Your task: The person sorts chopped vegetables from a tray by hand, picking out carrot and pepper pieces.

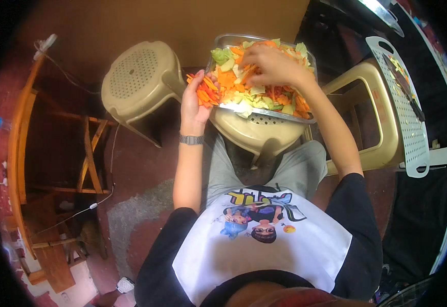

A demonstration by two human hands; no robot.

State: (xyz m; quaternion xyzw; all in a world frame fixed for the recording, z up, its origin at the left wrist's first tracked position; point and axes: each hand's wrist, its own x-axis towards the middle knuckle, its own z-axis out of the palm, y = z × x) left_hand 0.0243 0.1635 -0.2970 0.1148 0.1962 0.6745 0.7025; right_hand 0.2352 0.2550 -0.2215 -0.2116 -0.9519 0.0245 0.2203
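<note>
A metal tray [305,121] full of cut vegetables [259,100], orange, red and pale green, rests on a beige stool [251,134] in front of my knees. My left hand [198,100], with a watch on its wrist, is curled at the tray's left edge around a heap of orange and red strips [208,92]. Over the back middle of the tray, my right hand [269,65] reaches palm down into the vegetables, its fingers bent against orange pieces. What lies under the right palm is hidden.
Another beige stool [140,71] stands at the left. On the right, a stool [387,115] carries a perforated white board [412,148] with a dark-handled knife [417,110] and vegetable scraps on it. A white cable [112,174] runs near the wooden frame [21,153] at far left.
</note>
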